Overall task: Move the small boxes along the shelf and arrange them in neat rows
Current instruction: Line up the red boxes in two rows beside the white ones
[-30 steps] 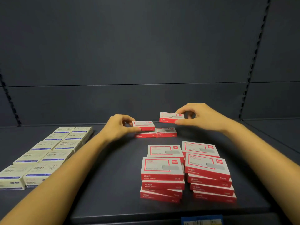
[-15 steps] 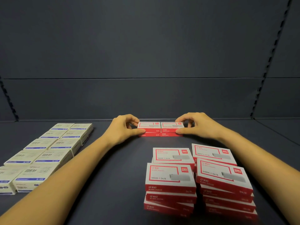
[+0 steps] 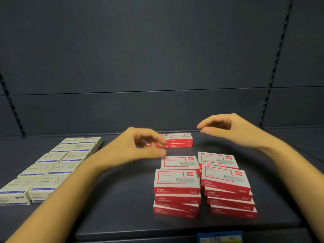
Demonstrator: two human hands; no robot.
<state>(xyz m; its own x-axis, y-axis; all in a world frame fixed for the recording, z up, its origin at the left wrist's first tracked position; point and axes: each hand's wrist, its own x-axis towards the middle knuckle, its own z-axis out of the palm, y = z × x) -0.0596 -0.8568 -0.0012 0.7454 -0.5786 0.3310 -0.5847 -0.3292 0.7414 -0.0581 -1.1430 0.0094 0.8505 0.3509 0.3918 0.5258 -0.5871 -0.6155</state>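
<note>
**Fetching the next red boxes for the back row**

The small red-and-white cardboard boxes (image 3: 177, 180) sit in four uneven stacks near the front of the dark grey metal shelf (image 3: 119, 204). A tidy two-high back row (image 3: 178, 140) of the same boxes lies by the rear wall. Both hands are empty, fingers loosely curled: the left hand (image 3: 140, 148) hovers just in front of that row, the right hand (image 3: 228, 127) above and to its right. The best move is probably to lift one top box per hand and set each flush against the row, edges square. Cream-and-blue cardboard boxes (image 3: 52, 165) form two files at the left. Every box is closed, contents unseen
</note>
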